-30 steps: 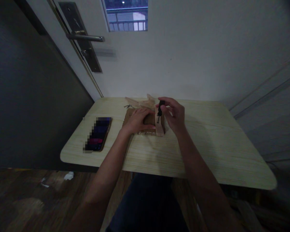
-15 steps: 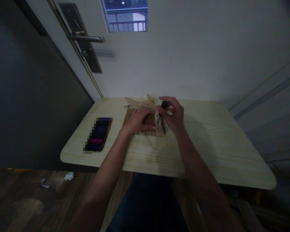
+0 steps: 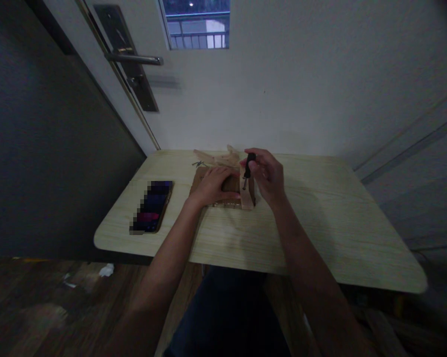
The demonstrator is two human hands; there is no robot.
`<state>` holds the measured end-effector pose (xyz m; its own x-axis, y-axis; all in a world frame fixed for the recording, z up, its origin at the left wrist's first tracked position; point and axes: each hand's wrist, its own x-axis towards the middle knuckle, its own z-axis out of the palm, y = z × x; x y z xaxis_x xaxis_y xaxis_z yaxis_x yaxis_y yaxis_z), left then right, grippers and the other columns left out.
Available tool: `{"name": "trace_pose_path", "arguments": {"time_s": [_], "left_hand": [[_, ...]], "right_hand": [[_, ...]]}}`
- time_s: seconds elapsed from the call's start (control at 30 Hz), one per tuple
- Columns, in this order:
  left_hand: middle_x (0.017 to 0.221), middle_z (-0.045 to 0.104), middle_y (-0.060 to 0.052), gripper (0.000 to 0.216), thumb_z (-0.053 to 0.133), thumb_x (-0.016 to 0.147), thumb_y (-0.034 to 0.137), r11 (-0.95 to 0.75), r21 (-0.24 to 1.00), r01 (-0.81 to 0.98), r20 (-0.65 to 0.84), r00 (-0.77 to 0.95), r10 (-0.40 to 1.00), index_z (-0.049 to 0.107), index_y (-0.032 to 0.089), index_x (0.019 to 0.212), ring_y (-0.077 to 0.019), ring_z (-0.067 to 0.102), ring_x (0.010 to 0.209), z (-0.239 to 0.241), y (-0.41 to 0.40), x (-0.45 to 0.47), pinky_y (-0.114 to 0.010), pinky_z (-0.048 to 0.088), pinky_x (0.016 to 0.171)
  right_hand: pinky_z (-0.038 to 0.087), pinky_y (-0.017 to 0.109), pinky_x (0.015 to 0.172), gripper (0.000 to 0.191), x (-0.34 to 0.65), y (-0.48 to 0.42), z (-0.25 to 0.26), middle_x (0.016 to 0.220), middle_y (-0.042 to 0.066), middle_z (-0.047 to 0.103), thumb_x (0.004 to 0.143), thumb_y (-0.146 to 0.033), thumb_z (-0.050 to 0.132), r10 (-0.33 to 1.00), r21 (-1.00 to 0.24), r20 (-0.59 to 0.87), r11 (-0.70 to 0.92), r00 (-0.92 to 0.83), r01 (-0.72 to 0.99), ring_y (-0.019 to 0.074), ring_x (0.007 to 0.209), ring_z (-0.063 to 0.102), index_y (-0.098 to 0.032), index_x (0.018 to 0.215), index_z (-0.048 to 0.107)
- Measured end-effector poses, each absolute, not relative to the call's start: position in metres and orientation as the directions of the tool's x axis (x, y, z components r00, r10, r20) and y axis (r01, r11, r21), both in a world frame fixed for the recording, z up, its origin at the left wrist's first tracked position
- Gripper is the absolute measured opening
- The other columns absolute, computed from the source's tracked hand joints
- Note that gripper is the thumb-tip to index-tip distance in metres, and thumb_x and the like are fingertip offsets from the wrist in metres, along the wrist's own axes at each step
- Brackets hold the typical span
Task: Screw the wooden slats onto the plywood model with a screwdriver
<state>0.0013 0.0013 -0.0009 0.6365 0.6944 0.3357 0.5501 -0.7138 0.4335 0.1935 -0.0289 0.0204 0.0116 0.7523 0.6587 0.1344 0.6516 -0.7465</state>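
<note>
My left hand point(image 3: 214, 187) lies spread on a piece of brown cardboard point(image 3: 230, 184), its thumb apart from the fingers. A pale tan strip point(image 3: 247, 197) crosses the cardboard's right end, close to the tips of that hand. My right hand point(image 3: 270, 176) is closed around the black handle of a small screwdriver point(image 3: 249, 166). The screwdriver tilts downward, its tip at a screw point(image 3: 244, 186) standing on the strip. Whether tip and screw touch is too small to tell. Several loose screws point(image 3: 198, 163) lie behind the cardboard, beside crumpled tan strips point(image 3: 219, 157).
A phone point(image 3: 152, 206) lies on the pale wooden table point(image 3: 338, 223) to the left. Behind the table stands a white door with a metal handle point(image 3: 134, 59) and a small window. White scraps point(image 3: 106, 270) are on the floor at left.
The screwdriver in my right hand has turned slightly more upright, and its fingers have shifted a little on the handle. My left hand stays on the cardboard.
</note>
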Motion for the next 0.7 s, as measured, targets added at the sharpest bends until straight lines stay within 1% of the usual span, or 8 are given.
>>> {"name": "trace_pose_path", "arguments": {"time_s": [0.13,0.2,0.37,0.43,0.5,0.57,0.63,0.7], "left_hand": [[0.129,0.066,-0.012,0.063,0.080,0.076,0.057,-0.717,0.432,0.547,0.339,0.638,0.691,0.060,0.024,0.125,-0.0339,0.058,0.124,-0.0009,0.0018,0.0013,-0.053,0.041,0.107],[0.129,0.066,-0.012,0.063,0.080,0.076,0.058,-0.717,0.432,0.548,0.337,0.639,0.691,0.060,0.024,0.125,-0.0348,0.058,0.124,-0.0004,0.0018,0.0015,-0.054,0.042,0.106],[0.131,0.065,-0.011,0.062,0.080,0.076,0.059,-0.716,0.437,0.545,0.344,0.634,0.693,0.061,0.026,0.125,-0.0350,0.058,0.125,-0.0006,0.0021,0.0016,-0.054,0.042,0.107],[0.131,0.065,-0.011,0.062,0.081,0.075,0.058,-0.716,0.436,0.545,0.346,0.633,0.692,0.061,0.025,0.124,-0.0348,0.057,0.126,-0.0013,0.0025,0.0015,-0.053,0.041,0.108],[0.129,0.066,-0.011,0.063,0.081,0.075,0.058,-0.718,0.434,0.544,0.346,0.635,0.690,0.061,0.024,0.124,-0.0348,0.058,0.125,-0.0015,0.0026,0.0015,-0.053,0.041,0.107],[0.128,0.066,-0.012,0.064,0.081,0.075,0.058,-0.720,0.432,0.543,0.345,0.638,0.689,0.061,0.023,0.124,-0.0347,0.058,0.123,-0.0012,0.0024,0.0016,-0.053,0.042,0.107],[0.129,0.066,-0.012,0.064,0.081,0.075,0.058,-0.721,0.432,0.542,0.344,0.640,0.687,0.060,0.023,0.124,-0.0345,0.058,0.123,-0.0003,0.0018,0.0016,-0.053,0.041,0.106],[0.130,0.065,-0.012,0.063,0.081,0.075,0.057,-0.721,0.434,0.541,0.345,0.640,0.687,0.060,0.023,0.124,-0.0341,0.058,0.124,0.0006,0.0012,0.0016,-0.053,0.041,0.107]], "right_hand": [[0.058,0.026,0.060,0.040,0.1931,-0.0237,0.0156,0.080,-0.003,0.067,0.078,-0.059,0.076,0.730,-0.734,0.676,0.655,0.099,0.180,0.0131,0.067,0.067,-0.029,0.103,0.066],[0.056,0.025,0.056,0.042,0.1934,-0.0221,0.0142,0.074,-0.005,0.061,0.076,-0.059,0.078,0.705,-0.712,0.699,0.670,0.123,0.211,0.0120,0.063,0.061,-0.030,0.104,0.066],[0.056,0.025,0.056,0.037,0.1959,-0.0237,0.0154,0.097,0.001,0.068,0.080,-0.056,0.076,0.717,-0.708,0.694,0.665,0.062,0.238,0.0131,0.074,0.063,-0.031,0.106,0.071],[0.056,0.025,0.058,0.033,0.1963,-0.0263,0.0175,0.102,0.001,0.070,0.083,-0.054,0.073,0.718,-0.707,0.694,0.667,0.052,0.235,0.0139,0.080,0.065,-0.031,0.106,0.072],[0.058,0.027,0.064,0.031,0.1963,-0.0290,0.0198,0.105,0.003,0.071,0.090,-0.053,0.066,0.710,-0.700,0.704,0.683,0.039,0.209,0.0148,0.084,0.067,-0.029,0.108,0.071],[0.060,0.031,0.072,0.034,0.1964,-0.0308,0.0215,0.106,0.004,0.072,0.096,-0.054,0.055,0.706,-0.699,0.708,0.698,0.010,0.157,0.0159,0.087,0.069,-0.027,0.111,0.070],[0.061,0.035,0.077,0.040,0.1969,-0.0313,0.0220,0.105,0.005,0.074,0.097,-0.057,0.050,0.711,-0.706,0.704,0.701,-0.013,0.107,0.0170,0.086,0.072,-0.026,0.113,0.068],[0.061,0.035,0.076,0.043,0.1973,-0.0307,0.0218,0.101,0.005,0.074,0.096,-0.060,0.050,0.720,-0.717,0.693,0.693,-0.027,0.073,0.0175,0.085,0.073,-0.025,0.113,0.068]]}}
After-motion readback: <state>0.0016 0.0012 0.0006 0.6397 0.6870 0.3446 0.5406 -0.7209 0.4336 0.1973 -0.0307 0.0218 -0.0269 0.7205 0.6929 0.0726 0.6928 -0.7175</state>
